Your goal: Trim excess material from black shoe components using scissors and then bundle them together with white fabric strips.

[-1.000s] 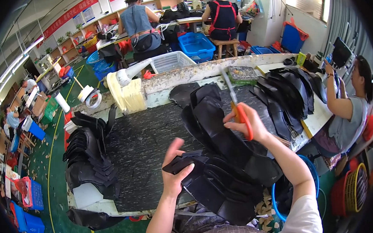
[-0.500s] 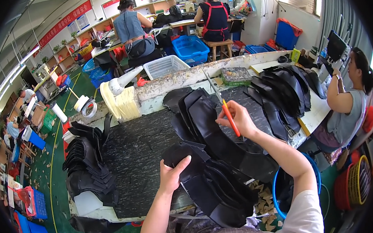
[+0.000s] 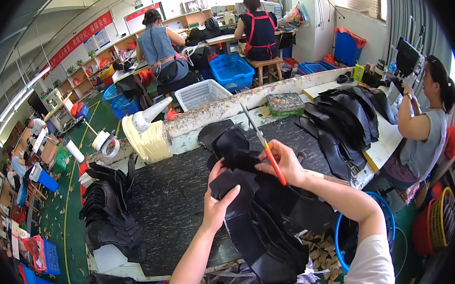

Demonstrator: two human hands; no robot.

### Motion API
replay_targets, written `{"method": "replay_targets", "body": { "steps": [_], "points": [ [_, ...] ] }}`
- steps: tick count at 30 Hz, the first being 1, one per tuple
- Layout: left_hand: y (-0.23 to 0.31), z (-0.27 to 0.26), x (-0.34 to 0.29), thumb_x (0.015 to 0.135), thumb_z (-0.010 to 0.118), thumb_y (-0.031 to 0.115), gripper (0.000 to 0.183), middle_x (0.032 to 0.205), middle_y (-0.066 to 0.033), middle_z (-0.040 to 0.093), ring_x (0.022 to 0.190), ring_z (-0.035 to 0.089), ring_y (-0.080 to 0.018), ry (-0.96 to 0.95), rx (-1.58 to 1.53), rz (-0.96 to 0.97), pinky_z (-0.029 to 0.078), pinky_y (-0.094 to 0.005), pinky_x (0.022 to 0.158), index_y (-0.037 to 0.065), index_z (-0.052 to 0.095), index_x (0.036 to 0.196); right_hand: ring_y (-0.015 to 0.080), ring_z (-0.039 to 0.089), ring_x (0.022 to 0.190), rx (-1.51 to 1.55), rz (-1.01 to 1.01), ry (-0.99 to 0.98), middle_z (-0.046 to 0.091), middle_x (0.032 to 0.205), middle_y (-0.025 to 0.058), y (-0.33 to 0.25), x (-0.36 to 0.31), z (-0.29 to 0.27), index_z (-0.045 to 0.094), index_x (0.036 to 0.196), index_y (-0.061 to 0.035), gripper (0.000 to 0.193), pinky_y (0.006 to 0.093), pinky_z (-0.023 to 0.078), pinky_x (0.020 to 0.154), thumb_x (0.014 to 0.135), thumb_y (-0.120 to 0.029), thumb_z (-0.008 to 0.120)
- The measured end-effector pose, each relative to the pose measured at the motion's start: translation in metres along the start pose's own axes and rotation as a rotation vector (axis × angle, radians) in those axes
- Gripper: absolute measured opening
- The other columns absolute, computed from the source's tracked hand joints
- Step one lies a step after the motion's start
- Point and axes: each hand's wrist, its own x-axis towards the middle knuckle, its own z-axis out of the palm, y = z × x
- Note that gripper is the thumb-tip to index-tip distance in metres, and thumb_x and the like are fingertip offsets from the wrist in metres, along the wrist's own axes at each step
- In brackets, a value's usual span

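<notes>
My left hand point(image 3: 219, 198) grips a bundle of black leather-like cut pieces point(image 3: 241, 203), thumb on top and fingers underneath. The lower end of the bundle hangs over the near edge of the table. In my right hand point(image 3: 287, 164) are scissors point(image 3: 253, 122) with long silver blades and red-and-yellow handles, pointing up and away. The fingertips of that hand also touch a raised black piece point(image 3: 234, 148) at the top of the bundle. Further black pieces point(image 3: 310, 210) lie beneath my right forearm.
Stacks of black pieces sit at the table's left point(image 3: 109, 217) and right point(image 3: 340, 117). A roll of cream strips point(image 3: 146, 139) and a green-edged box point(image 3: 285, 104) line the back. A blue-rimmed bin point(image 3: 340, 244) stands at near right. A co-worker point(image 3: 424, 114) sits at right.
My left hand has moved slightly up, lifting the top of its bundle against the far pieces. My right hand has come down and left onto the black material, with the scissors still in it.
</notes>
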Motion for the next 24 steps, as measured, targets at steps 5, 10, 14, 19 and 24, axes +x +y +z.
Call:
{"method": "replay_targets", "body": {
  "steps": [5, 10, 14, 19, 24],
  "points": [
    [-0.007, -0.013, -0.017, 0.087, 0.066, 0.002, 0.029, 0.104, -0.0037, 0.067, 0.099, 0.060, -0.0127, -0.139, 0.014, -0.005, 0.044, -0.0274, 0.092, 0.000, 0.062, 0.115, 0.0184, 0.064, 0.066, -0.408, -0.209, -0.094, 0.062, 0.072, 0.0104, -0.031, -0.019, 0.009, 0.053, 0.093, -0.0018, 0.034, 0.0312, 0.050, 0.060, 0.078, -0.022, 0.077],
    [-0.005, -0.032, -0.039, 0.088, 0.065, 0.003, 0.021, 0.106, -0.0038, 0.066, 0.097, 0.060, -0.0118, 0.049, -0.100, -0.008, 0.044, -0.0266, 0.089, 0.000, 0.064, 0.109, 0.0267, 0.063, 0.063, -0.809, -0.487, -0.135, 0.062, 0.074, 0.0074, -0.056, -0.023, -0.023, 0.057, 0.092, -0.0058, 0.048, 0.0346, 0.051, 0.057, 0.074, -0.047, 0.075],
    [0.007, -0.031, -0.044, 0.090, 0.064, 0.007, 0.020, 0.105, -0.0040, 0.066, 0.095, 0.059, -0.0111, 0.019, 0.074, 0.070, 0.044, -0.0255, 0.087, -0.001, 0.064, 0.108, 0.0225, 0.064, 0.069, -1.114, -0.603, -0.201, 0.059, 0.075, 0.0042, -0.054, -0.027, -0.036, 0.057, 0.092, -0.0083, 0.047, 0.0340, 0.052, 0.063, 0.071, -0.047, 0.074],
    [0.008, -0.025, -0.043, 0.090, 0.065, 0.007, 0.020, 0.104, -0.0041, 0.067, 0.095, 0.059, -0.0106, 0.002, 0.121, 0.074, 0.045, -0.0248, 0.085, -0.002, 0.065, 0.108, 0.0208, 0.062, 0.075, -1.253, -0.612, -0.215, 0.057, 0.079, 0.0035, -0.069, -0.026, -0.038, 0.057, 0.091, -0.0079, 0.047, 0.0350, 0.050, 0.067, 0.070, -0.046, 0.075],
    [0.010, -0.025, -0.044, 0.090, 0.065, 0.006, 0.019, 0.102, -0.0041, 0.067, 0.093, 0.060, -0.0109, -0.006, 0.129, 0.088, 0.045, -0.0242, 0.084, -0.002, 0.066, 0.106, 0.0207, 0.061, 0.074, -1.254, -0.634, -0.219, 0.056, 0.078, 0.0033, -0.071, -0.022, -0.035, 0.056, 0.089, -0.0080, 0.045, 0.0345, 0.049, 0.066, 0.071, -0.045, 0.074]
  ]
}}
